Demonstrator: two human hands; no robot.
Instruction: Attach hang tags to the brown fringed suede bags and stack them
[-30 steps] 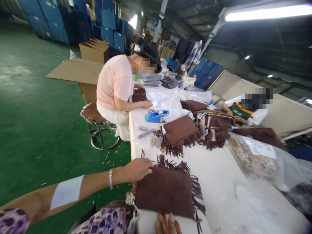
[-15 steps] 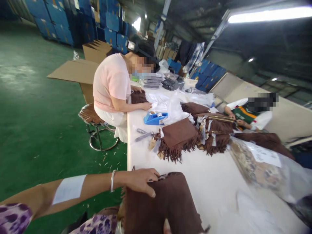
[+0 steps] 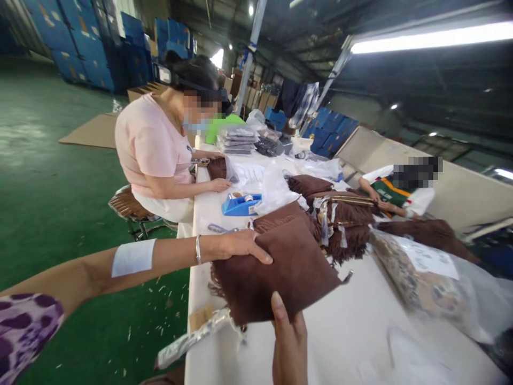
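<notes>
Both my hands hold a brown suede-like fringed bag (image 3: pixel 284 267) above the white table. My left hand (image 3: pixel 244 247) grips its far left edge, thumb on top and fingers hidden beneath. From below, my right hand (image 3: pixel 290 334) pinches the near edge with the thumb on the upper face. Fringe hangs at the bag's left side, and a small metal end shows at its right corner. Under its lower left, a clear wrapped strip (image 3: pixel 196 337) and a tan tag (image 3: pixel 201 317) stick out. Beyond it lies another brown fringed bag (image 3: pixel 280 214), partly covered by the held one.
A blue tape dispenser (image 3: pixel 240 204) stands near the table's (image 3: pixel 340 342) left edge. More brown bags with gold zippers (image 3: pixel 344 214) are piled to the right, beside a plastic-wrapped package (image 3: pixel 420 267). One co-worker (image 3: pixel 154 144) sits at the left; another (image 3: pixel 396 187) works across the table.
The brown bag has been lifted away from me and to the right, its face now tilted up. My right hand has come into view, gripping its near edge.
</notes>
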